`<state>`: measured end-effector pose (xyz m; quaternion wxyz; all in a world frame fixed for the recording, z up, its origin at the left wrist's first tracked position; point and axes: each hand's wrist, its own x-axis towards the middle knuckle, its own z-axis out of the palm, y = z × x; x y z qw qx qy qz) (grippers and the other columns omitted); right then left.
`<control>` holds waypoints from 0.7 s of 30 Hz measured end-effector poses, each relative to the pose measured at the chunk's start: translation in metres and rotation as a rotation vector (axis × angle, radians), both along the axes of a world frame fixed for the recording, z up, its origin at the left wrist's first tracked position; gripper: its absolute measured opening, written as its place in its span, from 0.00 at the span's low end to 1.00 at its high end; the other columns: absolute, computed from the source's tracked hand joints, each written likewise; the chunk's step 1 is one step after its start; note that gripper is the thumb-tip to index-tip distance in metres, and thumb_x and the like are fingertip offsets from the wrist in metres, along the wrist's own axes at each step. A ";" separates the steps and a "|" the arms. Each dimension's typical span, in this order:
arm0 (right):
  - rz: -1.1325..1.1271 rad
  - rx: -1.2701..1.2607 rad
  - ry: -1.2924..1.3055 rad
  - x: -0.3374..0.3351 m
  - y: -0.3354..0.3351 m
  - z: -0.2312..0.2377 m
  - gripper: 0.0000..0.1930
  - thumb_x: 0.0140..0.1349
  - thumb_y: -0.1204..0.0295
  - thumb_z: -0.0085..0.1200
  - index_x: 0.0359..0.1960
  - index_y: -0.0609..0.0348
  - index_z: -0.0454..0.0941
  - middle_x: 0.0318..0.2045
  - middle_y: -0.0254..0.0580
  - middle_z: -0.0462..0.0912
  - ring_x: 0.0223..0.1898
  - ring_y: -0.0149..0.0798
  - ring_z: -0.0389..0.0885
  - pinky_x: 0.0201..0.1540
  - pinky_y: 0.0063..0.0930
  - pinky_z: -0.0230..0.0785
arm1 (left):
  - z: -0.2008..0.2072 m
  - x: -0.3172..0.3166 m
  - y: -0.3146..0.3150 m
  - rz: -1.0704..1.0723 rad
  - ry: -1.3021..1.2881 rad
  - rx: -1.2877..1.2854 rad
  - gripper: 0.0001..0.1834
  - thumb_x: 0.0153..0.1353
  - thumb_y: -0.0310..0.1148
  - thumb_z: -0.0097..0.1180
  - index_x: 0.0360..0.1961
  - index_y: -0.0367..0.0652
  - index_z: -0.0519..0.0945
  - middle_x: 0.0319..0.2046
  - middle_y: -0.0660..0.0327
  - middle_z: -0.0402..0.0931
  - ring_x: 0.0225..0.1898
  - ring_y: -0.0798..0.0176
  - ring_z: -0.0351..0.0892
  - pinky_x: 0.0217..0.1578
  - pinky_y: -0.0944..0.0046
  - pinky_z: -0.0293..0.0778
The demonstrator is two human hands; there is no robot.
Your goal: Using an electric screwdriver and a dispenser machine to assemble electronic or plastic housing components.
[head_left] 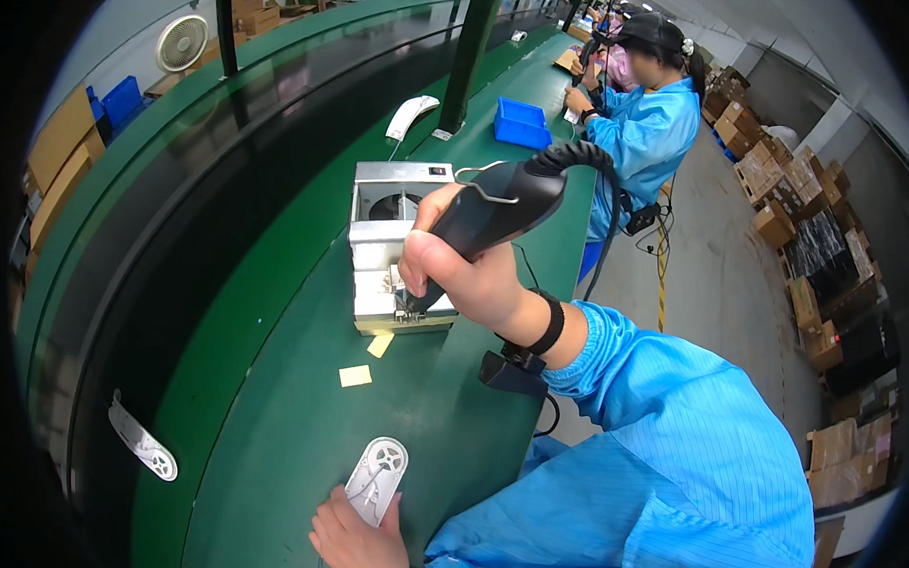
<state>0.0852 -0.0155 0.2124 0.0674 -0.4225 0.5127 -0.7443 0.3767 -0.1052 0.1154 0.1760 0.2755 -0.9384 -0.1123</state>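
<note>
A hand could cross the tabletop (300,440) from left to right edge between the yellow slips (355,376) and the white plastic shell (372,482). Farther along, the fan unit (375,253) blocks the left edge; the electric screwdriver (502,210) obstructs its top.

The right hand (456,269) grips a black power tool (497,210), tip down at the near end of a white box (375,253); the left hand (358,540) grasps a white cover (377,477) at the green table (279,430).

ok so the machine (375,255) is on the bench (271,471), paper slips (356,376) just in front, one shell piece (373,479) nearer, a second one (139,437) off left, bin (521,133) behind to the right, cartons (773,223) stacked far right.
</note>
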 end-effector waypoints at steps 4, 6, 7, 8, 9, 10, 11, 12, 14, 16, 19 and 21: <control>-0.038 0.026 -0.010 -0.001 0.000 0.001 0.06 0.65 0.80 0.50 0.39 0.60 0.65 0.20 0.39 0.75 0.22 0.32 0.77 0.27 0.28 0.72 | 0.003 0.002 0.003 0.016 -0.014 0.014 0.38 0.38 0.43 0.77 0.49 0.39 0.73 0.36 0.55 0.72 0.39 0.48 0.72 0.39 0.53 0.66; -0.045 0.026 -0.008 -0.003 0.001 0.000 0.06 0.65 0.79 0.50 0.39 0.60 0.65 0.20 0.39 0.75 0.21 0.32 0.77 0.27 0.28 0.72 | 0.005 0.002 0.003 0.026 -0.025 0.023 0.38 0.38 0.43 0.77 0.49 0.39 0.73 0.36 0.55 0.72 0.39 0.48 0.72 0.39 0.53 0.66; -0.052 0.028 -0.004 -0.005 0.001 -0.001 0.06 0.65 0.79 0.50 0.39 0.60 0.65 0.20 0.39 0.75 0.21 0.32 0.77 0.27 0.28 0.71 | 0.005 0.002 0.003 0.025 -0.026 0.024 0.38 0.38 0.43 0.77 0.49 0.39 0.73 0.36 0.55 0.72 0.39 0.48 0.72 0.39 0.53 0.66; -0.052 0.028 -0.004 -0.006 0.000 -0.001 0.06 0.65 0.79 0.50 0.39 0.60 0.65 0.20 0.39 0.75 0.21 0.32 0.77 0.27 0.28 0.71 | 0.005 0.002 0.002 0.025 -0.027 0.019 0.38 0.38 0.44 0.76 0.49 0.39 0.73 0.37 0.55 0.72 0.39 0.48 0.72 0.39 0.53 0.66; -0.052 0.031 -0.020 -0.006 0.001 -0.001 0.06 0.65 0.79 0.50 0.39 0.60 0.65 0.20 0.39 0.75 0.21 0.32 0.77 0.27 0.28 0.71 | 0.005 0.002 0.003 0.023 -0.028 0.016 0.37 0.39 0.44 0.76 0.49 0.39 0.73 0.37 0.55 0.72 0.39 0.48 0.72 0.39 0.53 0.66; -0.052 0.033 -0.035 -0.007 0.001 -0.001 0.06 0.65 0.79 0.50 0.40 0.60 0.65 0.20 0.39 0.75 0.21 0.33 0.77 0.27 0.28 0.71 | 0.005 0.001 0.003 0.024 -0.028 0.017 0.37 0.39 0.44 0.76 0.49 0.39 0.73 0.37 0.55 0.72 0.39 0.48 0.72 0.39 0.53 0.66; -0.051 0.035 -0.035 -0.008 0.001 -0.001 0.06 0.65 0.79 0.50 0.40 0.60 0.65 0.20 0.39 0.75 0.21 0.33 0.77 0.27 0.28 0.71 | 0.005 0.001 0.003 0.019 -0.019 0.010 0.37 0.39 0.44 0.76 0.49 0.39 0.73 0.37 0.55 0.72 0.39 0.48 0.72 0.39 0.53 0.66; -0.050 0.034 -0.032 -0.008 0.002 -0.002 0.06 0.65 0.79 0.50 0.39 0.60 0.65 0.20 0.39 0.75 0.21 0.32 0.77 0.27 0.28 0.71 | 0.005 0.002 0.003 0.013 -0.011 0.001 0.37 0.39 0.44 0.76 0.49 0.39 0.73 0.37 0.55 0.72 0.39 0.48 0.72 0.39 0.53 0.66; -0.049 0.034 -0.028 -0.007 0.001 -0.002 0.06 0.65 0.78 0.50 0.39 0.60 0.65 0.20 0.39 0.75 0.21 0.32 0.77 0.27 0.28 0.71 | 0.006 0.003 0.003 0.017 -0.020 0.010 0.37 0.39 0.45 0.76 0.49 0.39 0.73 0.37 0.55 0.73 0.39 0.48 0.72 0.39 0.53 0.66; -0.057 0.041 -0.042 -0.005 0.000 -0.002 0.07 0.65 0.78 0.51 0.40 0.61 0.65 0.20 0.39 0.75 0.21 0.32 0.76 0.27 0.28 0.71 | 0.005 0.003 0.003 0.022 -0.027 0.018 0.38 0.39 0.45 0.76 0.49 0.39 0.73 0.37 0.55 0.73 0.39 0.48 0.72 0.39 0.53 0.66; -0.047 0.038 -0.047 -0.006 0.000 -0.003 0.07 0.65 0.78 0.51 0.40 0.61 0.65 0.20 0.39 0.75 0.21 0.32 0.76 0.27 0.28 0.71 | 0.006 0.003 0.003 0.016 -0.022 0.010 0.38 0.39 0.45 0.76 0.49 0.38 0.73 0.37 0.55 0.73 0.40 0.49 0.72 0.40 0.53 0.66; -0.048 0.042 -0.046 -0.006 -0.001 -0.002 0.07 0.65 0.78 0.51 0.40 0.61 0.65 0.20 0.39 0.75 0.21 0.32 0.76 0.27 0.28 0.71 | 0.007 0.003 0.003 0.025 -0.040 0.019 0.38 0.39 0.45 0.76 0.49 0.39 0.73 0.37 0.55 0.73 0.40 0.49 0.72 0.40 0.53 0.65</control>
